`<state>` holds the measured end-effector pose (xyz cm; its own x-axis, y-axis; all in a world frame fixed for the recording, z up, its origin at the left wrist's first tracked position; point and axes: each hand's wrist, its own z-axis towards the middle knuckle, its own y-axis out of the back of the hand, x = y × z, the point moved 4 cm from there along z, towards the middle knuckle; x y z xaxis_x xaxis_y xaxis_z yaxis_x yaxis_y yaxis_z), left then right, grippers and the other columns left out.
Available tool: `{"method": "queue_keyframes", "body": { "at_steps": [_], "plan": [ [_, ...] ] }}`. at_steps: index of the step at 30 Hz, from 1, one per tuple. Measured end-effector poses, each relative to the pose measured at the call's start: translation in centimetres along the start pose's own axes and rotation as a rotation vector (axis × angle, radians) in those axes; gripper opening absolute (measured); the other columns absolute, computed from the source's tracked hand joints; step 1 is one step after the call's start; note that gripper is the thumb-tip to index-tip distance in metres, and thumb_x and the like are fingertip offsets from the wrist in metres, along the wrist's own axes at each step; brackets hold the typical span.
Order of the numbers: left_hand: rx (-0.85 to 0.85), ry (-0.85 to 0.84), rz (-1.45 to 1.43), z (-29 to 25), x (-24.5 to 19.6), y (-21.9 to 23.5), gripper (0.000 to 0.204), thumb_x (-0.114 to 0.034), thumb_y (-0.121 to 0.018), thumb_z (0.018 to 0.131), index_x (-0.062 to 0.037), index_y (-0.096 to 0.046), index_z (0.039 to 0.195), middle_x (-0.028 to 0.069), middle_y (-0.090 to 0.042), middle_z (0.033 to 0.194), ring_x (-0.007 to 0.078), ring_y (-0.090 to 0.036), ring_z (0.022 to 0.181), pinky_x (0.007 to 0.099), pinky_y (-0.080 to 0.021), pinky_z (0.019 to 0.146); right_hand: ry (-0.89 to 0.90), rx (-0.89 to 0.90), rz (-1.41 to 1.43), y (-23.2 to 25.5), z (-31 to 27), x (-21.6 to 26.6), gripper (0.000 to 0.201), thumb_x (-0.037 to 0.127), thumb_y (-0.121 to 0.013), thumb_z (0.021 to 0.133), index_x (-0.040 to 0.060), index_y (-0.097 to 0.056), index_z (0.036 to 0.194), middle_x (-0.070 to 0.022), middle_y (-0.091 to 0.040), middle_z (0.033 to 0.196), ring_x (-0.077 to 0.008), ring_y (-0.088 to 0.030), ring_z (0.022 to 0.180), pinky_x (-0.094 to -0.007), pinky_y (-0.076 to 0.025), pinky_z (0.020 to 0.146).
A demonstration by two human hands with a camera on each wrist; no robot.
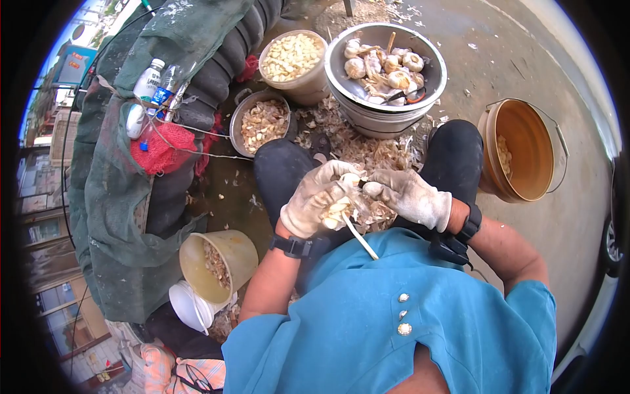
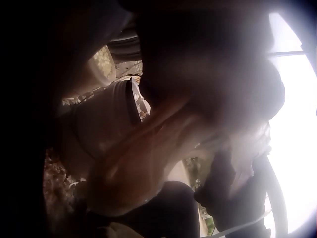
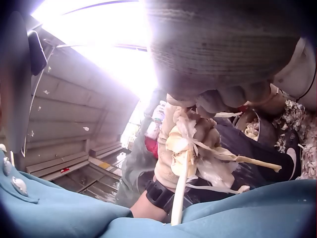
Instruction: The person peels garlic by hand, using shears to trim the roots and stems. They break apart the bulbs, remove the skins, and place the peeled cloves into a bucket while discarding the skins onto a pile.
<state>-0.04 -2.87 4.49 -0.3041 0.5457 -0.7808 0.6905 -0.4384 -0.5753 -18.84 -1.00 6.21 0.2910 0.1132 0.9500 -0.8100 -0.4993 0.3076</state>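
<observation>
We count one left hand (image 1: 314,202), one right hand (image 1: 412,202), two garlic stalks (image 3: 179,201), two wristbands (image 1: 292,247), three shirt buttons (image 1: 404,329), one metal basin (image 1: 338,56), one tub (image 1: 308,92), one pot (image 1: 238,126), one orange-brown bucket (image 1: 533,154), one tipped cream bucket (image 1: 243,256) and at least two plastic bottles (image 1: 149,80). The heaped garlic bulbs (image 1: 399,80) and peeled cloves (image 1: 292,58) overlap too much for us to number.

The left hand (image 1: 316,200) and right hand (image 1: 408,199) are wearing off-white gloves (image 1: 423,203). The held garlic (image 3: 178,143) is showing creamy white, the shirt (image 1: 328,322) plain teal with pearly buttons (image 1: 404,328), the trousers (image 1: 279,167) black. One bucket (image 1: 489,157) is showing orange-brown, the netting (image 1: 108,217) dark green, the mesh bag (image 1: 164,150) red, and the cloth (image 1: 211,370) an orange-and-white check.
</observation>
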Motion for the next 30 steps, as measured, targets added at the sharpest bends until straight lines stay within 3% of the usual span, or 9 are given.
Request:
{"method": "queue_keyframes", "body": {
  "at_steps": [5, 9, 11, 13, 16, 21, 23, 26, 30],
  "plan": [
    [-0.014, 0.003, -0.017, -0.3, 0.0, -0.5, 0.041, -0.025, -0.068, 0.088, 0.0023, -0.055, 0.116, 0.0091, -0.065, 0.103, 0.0141, -0.064, 0.082, 0.0237, -0.051, 0.067, -0.330, 0.181, 0.234, -0.4, -0.4, -0.1, 0.045, 0.039, -0.050, 0.100, 0.0031, -0.058, 0.126, -0.0126, -0.068, 0.105, -0.0161, -0.061, 0.090, -0.0312, -0.049, 0.085],
    [-0.005, -0.074, -0.231, -0.3, 0.0, -2.5, 0.053, -0.037, -0.074, 0.084, 0.0004, -0.056, 0.117, 0.0065, -0.064, 0.104, 0.0142, -0.063, 0.086, 0.0256, -0.053, 0.074, -0.224, 0.122, 0.277, -1.3, -1.3, -1.2, 0.046, 0.038, -0.052, 0.099, 0.0018, -0.057, 0.127, -0.0129, -0.067, 0.109, -0.0128, -0.060, 0.095, -0.0299, -0.049, 0.087],
    [-0.046, -0.069, 0.023, 0.2, -1.5, -2.5, 0.060, -0.046, -0.073, 0.083, 0.0007, -0.056, 0.116, 0.0071, -0.063, 0.107, 0.0162, -0.063, 0.092, 0.0289, -0.054, 0.078, -0.293, 0.182, 0.399, -3.3, -2.2, -2.8, 0.046, 0.037, -0.051, 0.099, 0.0021, -0.054, 0.129, -0.0137, -0.066, 0.113, -0.0127, -0.059, 0.099, -0.0299, -0.048, 0.089],
    [-0.091, -0.027, -0.021, 0.6, -2.0, -2.5, 0.060, -0.048, -0.070, 0.085, 0.0011, -0.056, 0.116, 0.0070, -0.063, 0.107, 0.0159, -0.063, 0.093, 0.0287, -0.054, 0.078, -0.198, 0.097, 0.422, -2.8, -2.1, -2.6, 0.044, 0.035, -0.049, 0.100, 0.0016, -0.053, 0.128, -0.0131, -0.065, 0.114, -0.0143, -0.058, 0.102, -0.0292, -0.047, 0.091],
    [-0.061, 0.010, -0.192, 0.4, -1.5, -2.5, 0.049, -0.039, -0.064, 0.093, 0.0016, -0.054, 0.119, 0.0076, -0.063, 0.106, 0.0149, -0.063, 0.091, 0.0287, -0.055, 0.078, -0.372, 0.112, 0.262, -1.3, -1.2, -3.5, 0.045, 0.034, -0.046, 0.100, -0.0019, -0.053, 0.126, -0.0147, -0.064, 0.114, -0.0212, -0.060, 0.103, -0.0302, -0.046, 0.093],
    [0.100, 0.020, -0.306, 0.7, -0.3, -1.9, 0.042, -0.030, -0.057, 0.097, 0.0035, -0.053, 0.121, 0.0087, -0.064, 0.106, 0.0157, -0.066, 0.087, 0.0272, -0.056, 0.076, -0.293, -0.022, 0.246, 0.5, -1.7, -3.1, 0.044, 0.032, -0.046, 0.101, -0.0030, -0.052, 0.127, -0.0109, -0.065, 0.112, -0.0175, -0.059, 0.100, -0.0305, -0.048, 0.090],
    [-0.067, -0.029, -0.180, 0.7, 0.0, -1.3, 0.043, -0.028, -0.057, 0.096, 0.0044, -0.053, 0.125, 0.0093, -0.064, 0.107, 0.0147, -0.066, 0.086, 0.0256, -0.056, 0.074, -0.339, 0.037, 0.313, 1.1, -1.7, -2.0, 0.041, 0.028, -0.047, 0.099, -0.0020, -0.051, 0.127, -0.0155, -0.065, 0.108, -0.0272, -0.063, 0.096, -0.0358, -0.049, 0.087],
    [-0.015, -0.088, 0.023, 0.6, 0.4, -0.9, 0.050, -0.030, -0.058, 0.095, 0.0056, -0.051, 0.129, 0.0094, -0.064, 0.108, 0.0145, -0.065, 0.089, 0.0260, -0.054, 0.076, -0.094, -0.025, -0.084, 1.1, -1.6, -0.7, 0.032, 0.024, -0.052, 0.095, 0.0029, -0.055, 0.119, -0.0224, -0.061, 0.098, -0.0427, -0.059, 0.093, -0.0435, -0.049, 0.079],
    [0.122, -0.242, 0.217, 0.5, 0.0, -1.3, 0.057, -0.037, -0.061, 0.094, 0.0066, -0.050, 0.129, 0.0089, -0.063, 0.108, 0.0149, -0.064, 0.092, 0.0265, -0.053, 0.079, -0.147, -0.038, -0.163, 0.4, -1.4, 0.1, 0.024, 0.020, -0.052, 0.094, 0.0055, -0.057, 0.113, -0.0224, -0.062, 0.090, -0.0418, -0.061, 0.087, -0.0441, -0.050, 0.075]
  ]
}}
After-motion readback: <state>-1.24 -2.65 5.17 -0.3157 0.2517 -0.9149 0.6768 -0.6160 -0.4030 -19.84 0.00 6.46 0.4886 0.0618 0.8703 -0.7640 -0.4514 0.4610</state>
